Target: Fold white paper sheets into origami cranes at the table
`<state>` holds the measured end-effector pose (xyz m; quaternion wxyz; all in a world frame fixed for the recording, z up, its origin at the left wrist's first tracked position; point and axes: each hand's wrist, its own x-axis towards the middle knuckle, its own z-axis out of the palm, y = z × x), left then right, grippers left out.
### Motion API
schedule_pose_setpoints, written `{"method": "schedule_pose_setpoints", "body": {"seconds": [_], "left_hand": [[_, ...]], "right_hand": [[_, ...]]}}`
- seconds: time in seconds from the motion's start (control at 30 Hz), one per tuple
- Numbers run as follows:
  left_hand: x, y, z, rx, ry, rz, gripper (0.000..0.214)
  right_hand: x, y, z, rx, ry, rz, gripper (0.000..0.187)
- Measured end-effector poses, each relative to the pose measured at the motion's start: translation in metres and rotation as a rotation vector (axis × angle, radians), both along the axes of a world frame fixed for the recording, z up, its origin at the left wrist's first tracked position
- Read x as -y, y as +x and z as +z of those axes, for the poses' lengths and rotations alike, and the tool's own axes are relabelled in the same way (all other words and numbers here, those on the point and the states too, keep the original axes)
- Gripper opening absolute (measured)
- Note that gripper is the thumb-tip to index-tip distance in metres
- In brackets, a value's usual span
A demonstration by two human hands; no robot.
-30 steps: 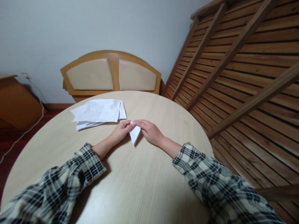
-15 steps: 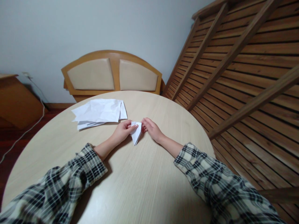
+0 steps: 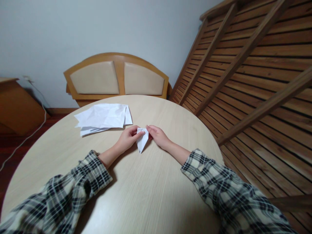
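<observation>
A small white folded paper [image 3: 142,140], shaped like a narrow triangle pointing toward me, lies on the round light-wood table [image 3: 146,188]. My left hand [image 3: 128,138] pinches its far left corner with thumb and fingers. My right hand [image 3: 158,136] holds the far right edge with its fingertips closed on the fold. Both forearms, in checked sleeves, rest on the tabletop.
A loose pile of white paper sheets [image 3: 103,117] lies on the table to the far left of my hands. A padded wooden chair [image 3: 117,78] stands behind the table. A slatted wooden frame [image 3: 255,81] leans at the right. A cable [image 3: 26,136] runs along the floor at the left.
My right hand has drawn back from over the paper's top to its right edge. The folded paper now shows more fully between the two hands.
</observation>
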<state>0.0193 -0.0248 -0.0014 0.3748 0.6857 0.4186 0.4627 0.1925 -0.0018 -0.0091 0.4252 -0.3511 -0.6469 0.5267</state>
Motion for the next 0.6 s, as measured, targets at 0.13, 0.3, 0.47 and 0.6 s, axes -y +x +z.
{"method": "schedule_pose_setpoints", "body": {"seconds": [0.13, 0.3, 0.47, 0.6], "left_hand": [[0.0006, 0.0001, 0.0024, 0.009, -0.031, -0.018, 0.029], [0.0025, 0.0013, 0.0061, 0.015, -0.088, -0.036, 0.031], [0.0032, 0.0023, 0.0063, -0.002, -0.114, -0.068, 0.033], [0.0025, 0.0019, 0.0058, -0.003, -0.114, -0.066, 0.036]], "right_hand": [[0.0001, -0.0003, -0.0009, 0.006, 0.022, -0.024, 0.055], [0.001, -0.001, -0.0011, 0.036, 0.027, -0.058, 0.051], [0.0023, -0.0005, -0.0017, 0.092, 0.1, -0.112, 0.045], [0.0056, 0.0003, 0.0006, 0.156, 0.239, -0.168, 0.04]]}}
